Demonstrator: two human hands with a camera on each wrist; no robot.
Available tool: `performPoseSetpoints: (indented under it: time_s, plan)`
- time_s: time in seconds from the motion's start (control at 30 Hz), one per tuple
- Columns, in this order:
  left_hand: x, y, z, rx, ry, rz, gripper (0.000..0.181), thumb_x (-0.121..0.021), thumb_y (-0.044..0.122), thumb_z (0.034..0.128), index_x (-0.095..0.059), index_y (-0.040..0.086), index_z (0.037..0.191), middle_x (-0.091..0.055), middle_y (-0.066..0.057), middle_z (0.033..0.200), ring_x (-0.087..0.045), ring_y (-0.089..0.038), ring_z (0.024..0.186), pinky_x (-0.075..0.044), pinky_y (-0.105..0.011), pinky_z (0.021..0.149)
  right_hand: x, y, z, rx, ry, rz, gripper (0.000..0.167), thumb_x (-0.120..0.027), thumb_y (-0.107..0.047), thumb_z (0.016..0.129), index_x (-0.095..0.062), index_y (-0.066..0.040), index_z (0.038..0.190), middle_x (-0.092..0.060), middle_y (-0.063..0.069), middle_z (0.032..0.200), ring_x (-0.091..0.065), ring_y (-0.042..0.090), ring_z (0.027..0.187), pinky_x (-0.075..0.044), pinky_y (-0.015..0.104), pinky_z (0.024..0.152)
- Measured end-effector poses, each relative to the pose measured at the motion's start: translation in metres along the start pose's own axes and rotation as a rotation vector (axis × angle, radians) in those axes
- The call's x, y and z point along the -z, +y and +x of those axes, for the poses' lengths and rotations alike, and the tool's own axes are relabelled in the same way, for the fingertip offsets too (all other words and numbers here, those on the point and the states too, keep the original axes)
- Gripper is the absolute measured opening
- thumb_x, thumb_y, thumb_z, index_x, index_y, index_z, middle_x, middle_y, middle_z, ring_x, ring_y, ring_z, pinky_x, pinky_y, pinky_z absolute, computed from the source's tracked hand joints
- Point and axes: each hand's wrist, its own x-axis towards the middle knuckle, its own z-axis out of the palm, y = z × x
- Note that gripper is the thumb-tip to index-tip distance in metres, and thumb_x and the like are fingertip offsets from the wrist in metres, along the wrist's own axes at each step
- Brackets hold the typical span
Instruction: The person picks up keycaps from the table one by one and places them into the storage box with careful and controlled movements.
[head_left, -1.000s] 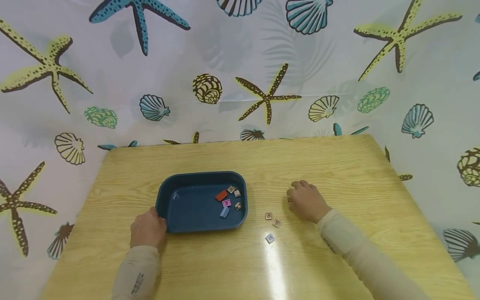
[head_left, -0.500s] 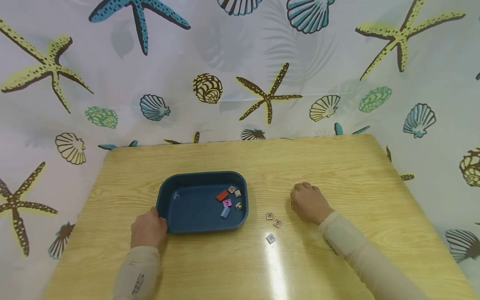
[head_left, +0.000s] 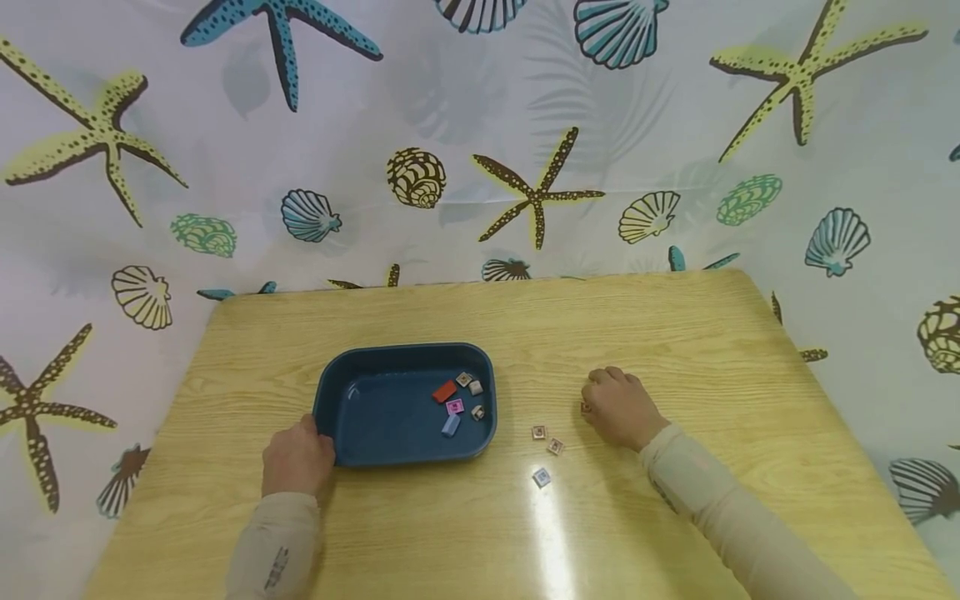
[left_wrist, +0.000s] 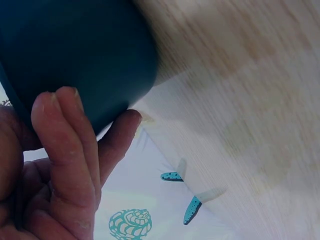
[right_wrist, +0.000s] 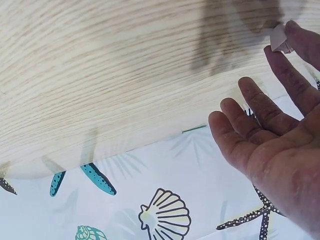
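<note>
My left hand (head_left: 298, 457) grips the left wall of a dark blue plastic tray (head_left: 390, 421), its thumb at the rim and its fingers against the outside in the left wrist view. My right hand (head_left: 621, 408) hovers low over the table, right of the tray. In the right wrist view, its thumb and index finger pinch a small pale keycap (right_wrist: 280, 39), while the other fingers are loosely bent. Between tray and right hand lie two beige keycaps, one keycap (head_left: 539, 432) beside another keycap (head_left: 555, 447), and a grey-white keycap (head_left: 542, 477) nearer me.
Inside the tray's right side lie several keycaps, among them a red keycap (head_left: 445, 391), a pink keycap (head_left: 455, 407) and a light blue keycap (head_left: 450, 425). The wooden table (head_left: 420, 533) meets a patterned cloth (head_left: 360, 242) at the back and sides.
The right hand's fingers have closed on the keycap that lay beneath them, and the hand has shifted slightly right. The left hand and tray stay put.
</note>
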Motion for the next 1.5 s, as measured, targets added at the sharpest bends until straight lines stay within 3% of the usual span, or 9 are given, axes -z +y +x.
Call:
performPoseSetpoints:
  time_s: [0.37, 0.83, 1.3, 1.5]
  plan:
    - [0.002, 0.0, -0.002, -0.013, 0.017, -0.005, 0.026, -0.051, 0.008, 0.0855, -0.059, -0.013, 0.1, -0.066, -0.033, 0.088, -0.065, -0.043, 0.076, -0.051, -0.052, 0.066, 0.027, -0.027, 0.017, 0.046, 0.019, 0.058, 0.011, -0.075, -0.018, 0.079, -0.07, -0.009, 0.081, -0.066, 0.019, 0.116, -0.061, 0.038, 0.11, -0.052, 0.055, 0.085]
    - [0.0, -0.001, 0.0, -0.002, 0.041, -0.02, 0.025, -0.051, 0.007, 0.0837, -0.06, -0.011, 0.098, -0.066, -0.032, 0.085, -0.065, -0.043, 0.074, -0.051, -0.051, 0.064, 0.061, -0.082, 0.056, 0.192, 0.032, 0.041, 0.017, -0.075, -0.025, 0.08, -0.073, -0.011, 0.09, -0.065, 0.015, 0.121, -0.059, 0.035, 0.114, -0.05, 0.051, 0.09]
    - [-0.003, 0.0, -0.001, 0.018, 0.052, -0.037, 0.024, -0.053, 0.009, 0.0852, -0.06, -0.01, 0.098, -0.067, -0.03, 0.086, -0.066, -0.043, 0.073, -0.052, -0.05, 0.062, 0.066, -0.118, 0.073, 0.278, 0.015, 0.006, 0.021, -0.071, -0.025, 0.084, -0.073, -0.014, 0.101, -0.063, 0.012, 0.125, -0.057, 0.03, 0.117, -0.05, 0.047, 0.093]
    - [-0.003, -0.002, -0.002, 0.023, 0.042, -0.043, 0.025, -0.052, 0.009, 0.0854, -0.06, -0.01, 0.1, -0.067, -0.031, 0.086, -0.067, -0.043, 0.074, -0.052, -0.049, 0.062, 0.066, -0.12, 0.074, 0.255, -0.041, 0.022, 0.034, -0.071, -0.033, 0.083, -0.07, -0.013, 0.111, -0.06, 0.014, 0.13, -0.054, 0.033, 0.121, -0.047, 0.049, 0.096]
